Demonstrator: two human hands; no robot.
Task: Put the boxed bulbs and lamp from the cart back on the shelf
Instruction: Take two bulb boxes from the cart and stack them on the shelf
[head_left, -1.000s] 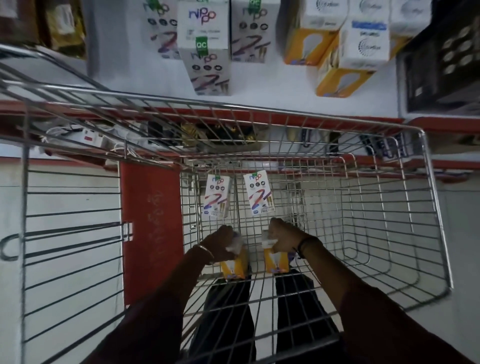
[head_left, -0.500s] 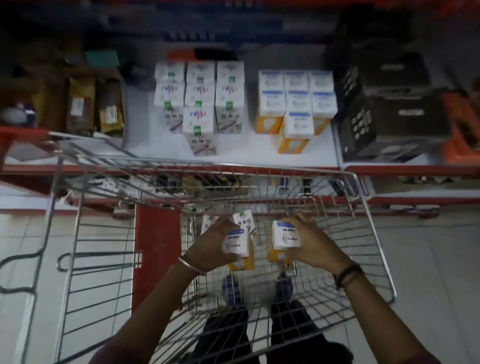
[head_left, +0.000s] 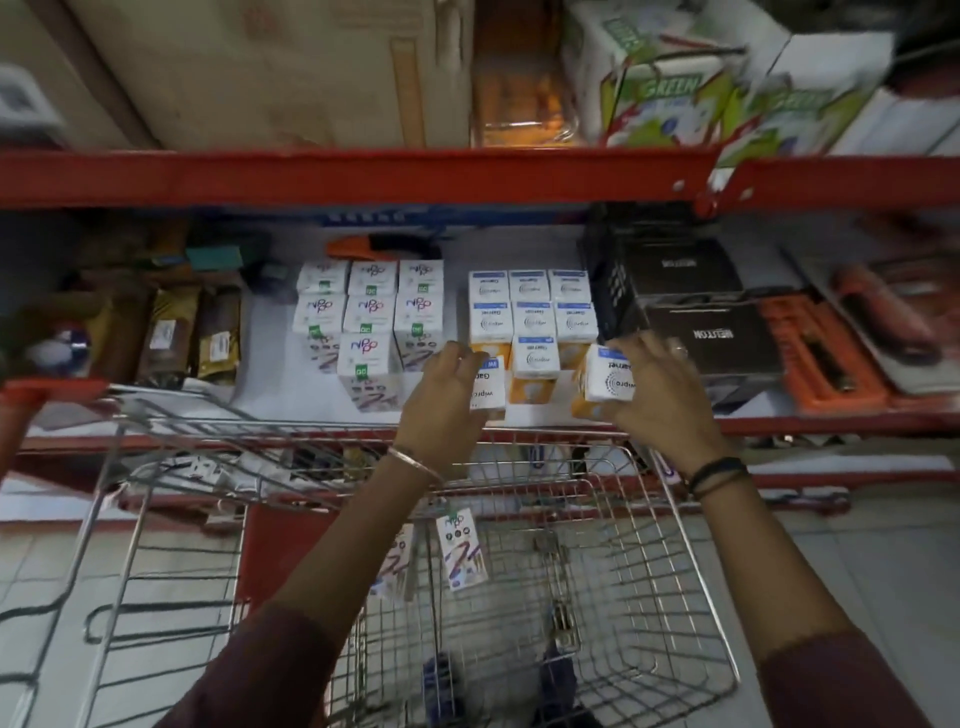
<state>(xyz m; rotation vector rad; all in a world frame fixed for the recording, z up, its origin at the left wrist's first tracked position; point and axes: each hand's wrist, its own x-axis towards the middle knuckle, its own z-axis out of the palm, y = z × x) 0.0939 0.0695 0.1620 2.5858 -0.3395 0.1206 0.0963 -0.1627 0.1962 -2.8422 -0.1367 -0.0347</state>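
My left hand grips a white-and-orange Wipro bulb box at the front of the white shelf. My right hand holds a second Wipro bulb box, tilted, just right of the stacked Wipro boxes. A block of white Nippo boxes stands to the left of them. Below my arms is the wire cart, where two Nippo boxes lean against its far wall.
Black Melston cases and orange tool cases sit right of the bulbs. Brown packets lie at the left. A red beam carries an upper shelf with cartons and green boxes. A second cart stands left.
Both hands have lifted the two Wipro boxes out of the cart and up to the shelf front, on either side of the Wipro stack. The view has tilted upward.
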